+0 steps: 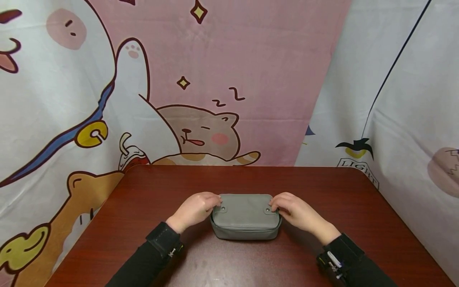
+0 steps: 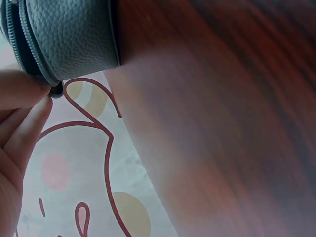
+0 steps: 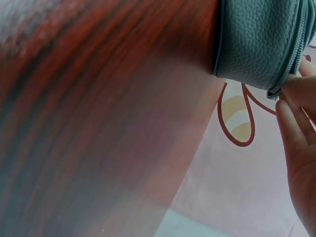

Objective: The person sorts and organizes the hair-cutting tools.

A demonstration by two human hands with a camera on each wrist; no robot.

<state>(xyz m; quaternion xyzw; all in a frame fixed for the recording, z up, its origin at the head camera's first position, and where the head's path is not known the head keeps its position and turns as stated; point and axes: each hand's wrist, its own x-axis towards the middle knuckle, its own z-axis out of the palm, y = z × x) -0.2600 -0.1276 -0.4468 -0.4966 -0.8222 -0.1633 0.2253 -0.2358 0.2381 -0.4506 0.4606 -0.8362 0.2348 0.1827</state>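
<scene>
A grey-green zippered pouch (image 1: 245, 215) of pebbled leather sits on the table, its flat top carrying two riveted tabs near the far corners. My left hand (image 1: 196, 209) is at its left end; thumb and fingers pinch the dark tab at the zipper's end (image 2: 57, 91). In the left wrist view, two rows of zipper teeth (image 2: 30, 47) stand apart with a dark gap between them. At the opposite end, my right hand (image 1: 295, 211) pinches the zipper's other end (image 3: 275, 93) between thumb and fingers. The pouch's inside is hidden.
The pouch stands on a reddish-brown wooden table (image 1: 322, 187) with rounded far corners. Behind the table hangs a cartoon-printed cloth (image 1: 272, 79), with a pale cloth (image 1: 405, 119) on the right. Dark bands with small devices (image 1: 335, 263) wrap both wrists.
</scene>
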